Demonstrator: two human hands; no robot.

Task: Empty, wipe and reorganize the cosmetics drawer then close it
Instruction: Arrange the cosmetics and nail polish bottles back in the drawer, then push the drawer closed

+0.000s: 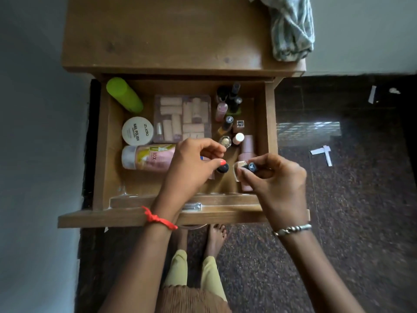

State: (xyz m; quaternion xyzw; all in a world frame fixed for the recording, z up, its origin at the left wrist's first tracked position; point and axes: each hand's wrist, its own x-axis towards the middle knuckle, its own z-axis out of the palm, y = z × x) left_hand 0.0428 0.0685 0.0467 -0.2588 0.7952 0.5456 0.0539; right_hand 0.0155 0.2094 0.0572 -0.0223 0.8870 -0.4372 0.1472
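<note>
Drawer was open, front edge nearest me. Right hand pinched a small black-capped bottle over the drawer's front right. Left hand was curled, thumb on a dark-capped bottle just beside; couldn't tell if it gripped. Behind: pink bottle lying flat, white jar, box of tubes, green bottle back left. Cloth on the counter.

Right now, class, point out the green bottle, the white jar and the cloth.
green bottle (124,94), head view, middle of its side
white jar (137,131), head view, centre of its lid
cloth (291,30), head view, middle of its folds
</note>
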